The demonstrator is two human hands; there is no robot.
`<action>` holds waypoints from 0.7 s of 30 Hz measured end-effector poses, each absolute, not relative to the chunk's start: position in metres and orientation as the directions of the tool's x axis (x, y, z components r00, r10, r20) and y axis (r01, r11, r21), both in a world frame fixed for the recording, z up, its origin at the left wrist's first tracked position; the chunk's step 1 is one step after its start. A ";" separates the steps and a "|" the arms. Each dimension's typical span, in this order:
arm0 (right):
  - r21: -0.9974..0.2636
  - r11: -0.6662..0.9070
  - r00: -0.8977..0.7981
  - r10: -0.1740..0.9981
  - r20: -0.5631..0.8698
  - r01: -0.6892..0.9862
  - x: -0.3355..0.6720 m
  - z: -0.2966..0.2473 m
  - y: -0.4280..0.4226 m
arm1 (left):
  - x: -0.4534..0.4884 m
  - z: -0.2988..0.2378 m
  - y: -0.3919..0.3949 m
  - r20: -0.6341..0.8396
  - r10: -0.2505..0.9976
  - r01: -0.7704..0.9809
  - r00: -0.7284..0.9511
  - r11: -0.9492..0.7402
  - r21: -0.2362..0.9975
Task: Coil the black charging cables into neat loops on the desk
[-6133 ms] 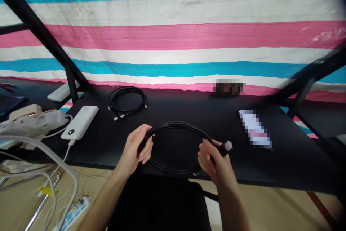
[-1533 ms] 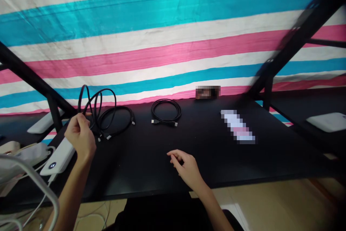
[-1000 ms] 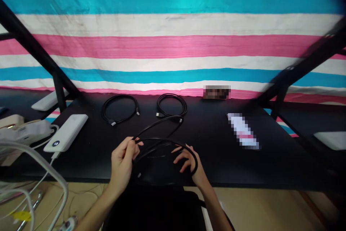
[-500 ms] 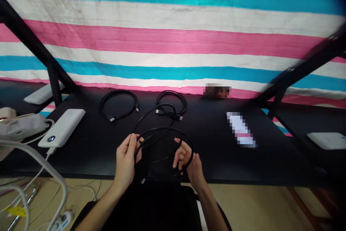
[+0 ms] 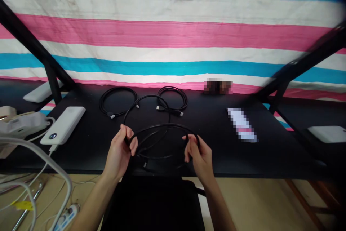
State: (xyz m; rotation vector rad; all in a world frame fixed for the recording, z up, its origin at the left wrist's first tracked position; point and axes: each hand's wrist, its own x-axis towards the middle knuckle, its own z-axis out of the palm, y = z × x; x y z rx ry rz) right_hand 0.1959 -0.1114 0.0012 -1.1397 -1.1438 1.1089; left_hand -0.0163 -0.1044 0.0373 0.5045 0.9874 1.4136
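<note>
A black cable (image 5: 164, 125) with loose loops stretches between my two hands above the front of the table. My left hand (image 5: 121, 148) pinches it between thumb and fingers. At the other end of the arc, my right hand (image 5: 198, 153) is closed on the same cable. One plug (image 5: 145, 164) of it hangs near the table's front edge, between the hands. Behind lie two coiled black cables on the tabletop: a left coil (image 5: 100, 103) and a right coil (image 5: 186, 101), their plugs showing. One loop of the held cable overlaps the view of both coils.
A white power bank (image 5: 65, 124) with a cord lies at left, near white adapters (image 5: 27, 123) and thick grey-white cables (image 5: 51, 159). A pixelated phone-like item (image 5: 242, 124) lies at right. Black slanted frame bars (image 5: 29, 40) rise on both sides before a striped sheet (image 5: 173, 34).
My hands have moved further apart, the left outward and the right outward and slightly up. The cable between them has spread into a wider arc.
</note>
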 end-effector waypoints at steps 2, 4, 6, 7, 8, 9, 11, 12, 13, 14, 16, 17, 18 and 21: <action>-0.968 0.046 0.098 0.995 0.022 -0.246 0.201 0.002 -0.107 | -0.019 0.038 -0.105 -0.208 0.965 -0.509 -0.160 0.100 0.855; -0.915 -0.014 0.093 0.994 -0.057 -0.403 0.209 0.005 -0.104 | -0.026 0.038 -0.105 -0.151 0.974 -0.432 -0.172 0.063 0.900; -0.849 -0.059 0.094 0.987 -0.127 -0.525 0.222 0.010 -0.102 | -0.035 0.040 -0.105 -0.107 0.976 -0.369 -0.190 0.030 0.929; -0.817 -0.058 0.105 0.984 -0.143 -0.574 0.230 0.013 -0.102 | -0.040 0.041 -0.104 -0.089 0.974 -0.345 -0.206 0.013 0.939; -0.790 -0.041 0.123 0.982 -0.146 -0.612 0.238 0.016 -0.102 | -0.045 0.043 -0.104 -0.073 0.971 -0.329 -0.229 -0.007 0.944; -0.772 -0.015 0.151 0.978 -0.143 -0.635 0.246 0.018 -0.102 | -0.050 0.046 -0.103 -0.056 0.965 -0.320 -0.256 -0.030 0.947; -0.753 0.041 0.211 0.969 -0.131 -0.657 0.262 0.021 -0.104 | -0.057 0.050 -0.102 -0.031 0.951 -0.323 -0.308 -0.073 0.944; -0.747 0.055 0.230 0.964 -0.133 -0.662 0.270 0.022 -0.105 | -0.060 0.053 -0.102 -0.026 0.946 -0.335 -0.323 -0.088 0.938; -0.739 0.065 0.244 0.960 -0.138 -0.671 0.277 0.023 -0.107 | -0.062 0.054 -0.101 -0.027 0.943 -0.352 -0.332 -0.097 0.931; -0.728 0.065 0.249 0.957 -0.148 -0.682 0.284 0.023 -0.108 | -0.063 0.056 -0.101 -0.033 0.942 -0.374 -0.335 -0.100 0.922; -0.713 0.052 0.243 0.955 -0.169 -0.699 0.296 0.023 -0.111 | -0.066 0.057 -0.100 -0.047 0.943 -0.417 -0.330 -0.101 0.903; -0.713 0.043 0.237 0.956 -0.175 -0.700 0.302 0.023 -0.112 | -0.067 0.058 -0.100 -0.050 0.943 -0.431 -0.329 -0.103 0.897; -0.719 0.036 0.233 0.956 -0.177 -0.694 0.307 0.023 -0.113 | -0.068 0.058 -0.100 -0.052 0.942 -0.439 -0.330 -0.105 0.892; -0.752 0.051 0.249 0.957 -0.152 -0.657 0.318 0.023 -0.117 | -0.071 0.060 -0.100 -0.043 0.940 -0.432 -0.338 -0.114 0.894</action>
